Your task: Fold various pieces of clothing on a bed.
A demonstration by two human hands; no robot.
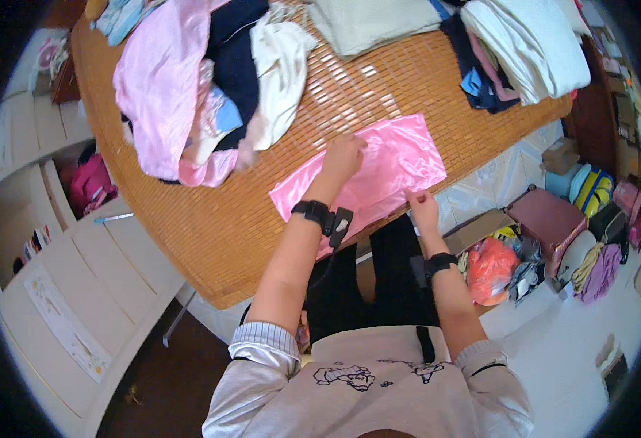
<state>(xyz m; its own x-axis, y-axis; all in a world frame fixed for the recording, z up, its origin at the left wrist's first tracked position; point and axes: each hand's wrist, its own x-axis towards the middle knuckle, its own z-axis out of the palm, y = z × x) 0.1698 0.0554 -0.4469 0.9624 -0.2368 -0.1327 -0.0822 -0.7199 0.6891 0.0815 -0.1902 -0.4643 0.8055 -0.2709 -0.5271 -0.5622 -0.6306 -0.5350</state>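
A shiny pink satin cloth [391,159], laid out as a folded rectangle, lies along the near edge of a bamboo mat [211,230]. My left hand [345,156] is on the upper middle of the cloth, its fingers bent; whether they pinch the fabric cannot be told. At the cloth's near edge, toward its right end, the thumb and fingertips of my right hand [423,208] pinch the border. Both wrists wear black bands, and a small dark device hangs at the left one.
A loose heap of pink satin [159,82], navy and white clothes lies at the upper left. Folded pale fabric [375,22] and a stack of white cloth [528,49] are at the far side. Pale cabinets [90,274] stand left; a maroon box [548,222] and bags are on the right floor.
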